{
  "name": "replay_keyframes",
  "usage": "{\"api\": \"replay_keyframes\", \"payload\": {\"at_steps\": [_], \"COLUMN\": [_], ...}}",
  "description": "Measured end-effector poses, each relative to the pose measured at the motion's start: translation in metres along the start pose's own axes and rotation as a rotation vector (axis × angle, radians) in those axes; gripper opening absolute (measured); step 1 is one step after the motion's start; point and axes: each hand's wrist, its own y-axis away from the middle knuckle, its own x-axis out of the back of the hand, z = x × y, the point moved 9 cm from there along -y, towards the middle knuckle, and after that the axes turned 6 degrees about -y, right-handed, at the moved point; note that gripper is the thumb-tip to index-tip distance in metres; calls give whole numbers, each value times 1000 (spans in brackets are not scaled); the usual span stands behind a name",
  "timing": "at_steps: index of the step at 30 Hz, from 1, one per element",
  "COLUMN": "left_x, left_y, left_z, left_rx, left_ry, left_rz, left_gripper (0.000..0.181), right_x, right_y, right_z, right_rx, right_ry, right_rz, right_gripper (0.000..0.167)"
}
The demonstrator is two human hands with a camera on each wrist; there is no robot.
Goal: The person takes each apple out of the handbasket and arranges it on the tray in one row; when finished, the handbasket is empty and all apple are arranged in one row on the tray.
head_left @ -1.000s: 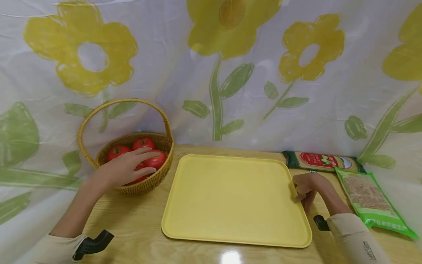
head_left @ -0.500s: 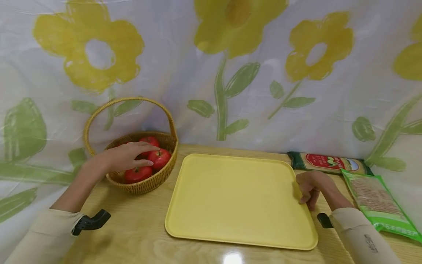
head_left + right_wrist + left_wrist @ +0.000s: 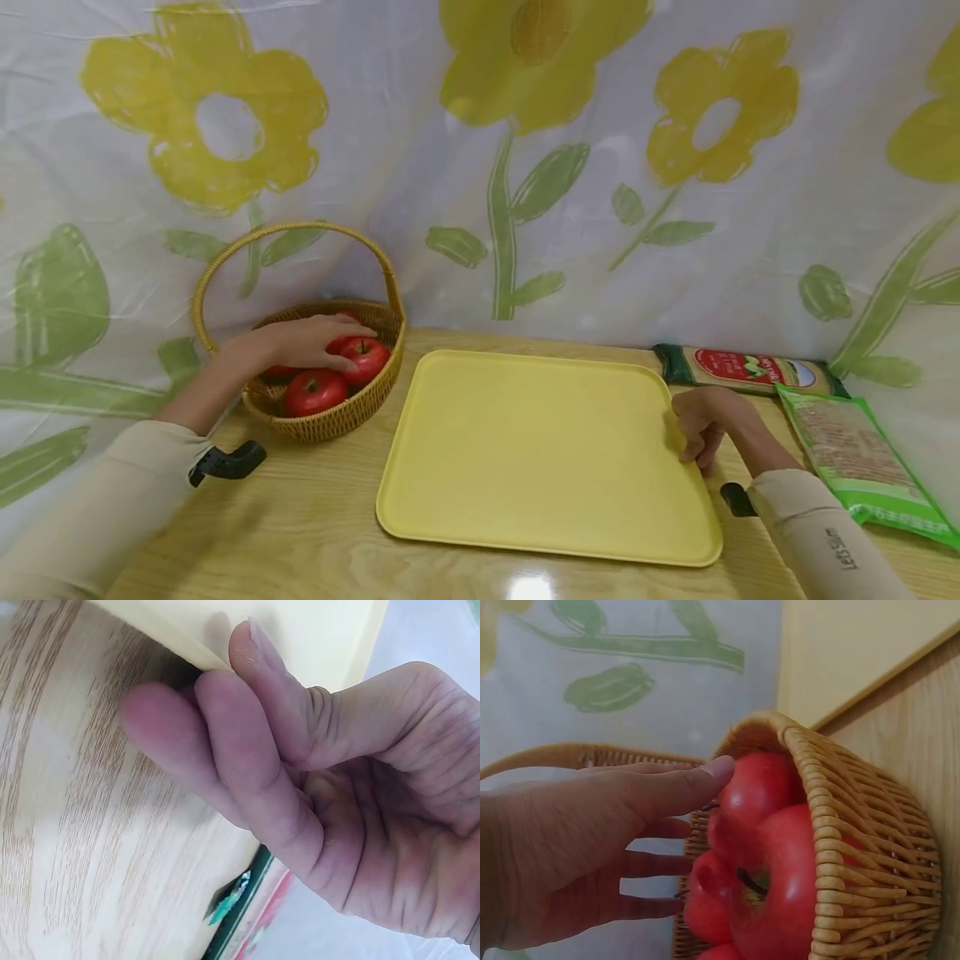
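Observation:
A wicker basket (image 3: 330,423) with a tall handle holds several red apples. Over them reaches my left hand (image 3: 296,343), its thumb and fingertips at the right-hand apple (image 3: 366,360); whether they touch it I cannot tell. In the left wrist view the fingers of the left hand (image 3: 577,847) are extended and only slightly bent, with nothing gripped. Another apple (image 3: 315,392) lies uncovered at the basket's front. My right hand (image 3: 712,421) pinches the right rim of a yellow tray (image 3: 547,458). The right wrist view shows its thumb above the tray edge (image 3: 176,649) and fingers below.
Behind the right hand, a green and red printed packet (image 3: 750,369) lies along the curtain. A green-edged clear bag (image 3: 858,454) of brownish contents is at the right. The flowered curtain (image 3: 420,150) closes off the back of the wooden table (image 3: 300,517).
The left hand has shifted slightly right and back over the apples, and the front apple shows more fully. The right hand keeps its hold on the tray. The head view has turned a little.

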Motion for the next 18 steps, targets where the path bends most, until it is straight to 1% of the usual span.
{"api": "replay_keyframes", "payload": {"at_steps": [1, 4, 7, 10, 14, 16, 18], "left_x": [-2, -5, -6, -9, -14, -16, -17], "left_y": [-2, -9, -15, -17, -18, -19, -22], "left_z": [0, -2, -3, -4, -3, -1, 2], "left_rx": [-12, -35, -58, -58, -58, -68, -80], "left_ry": [4, 10, -11, -9, 8, 7, -8], "left_rz": [-8, -24, -31, -70, -109, -103, -82], "left_gripper": [65, 67, 68, 72, 76, 75, 74], "right_x": [0, 2, 4, 3, 2, 2, 2], "right_y": [1, 3, 3, 2, 0, 0, 0], "right_z": [0, -1, -1, 0, 0, 1, 2], "right_rx": [2, 3, -1, -9, -20, -25, -25], "right_ry": [-4, -2, 8, 16, 5, 7, 10], "right_rz": [3, 8, 18, 18, 25, 33, 36], "right_gripper": [70, 76, 65, 58, 55, 49, 44]}}
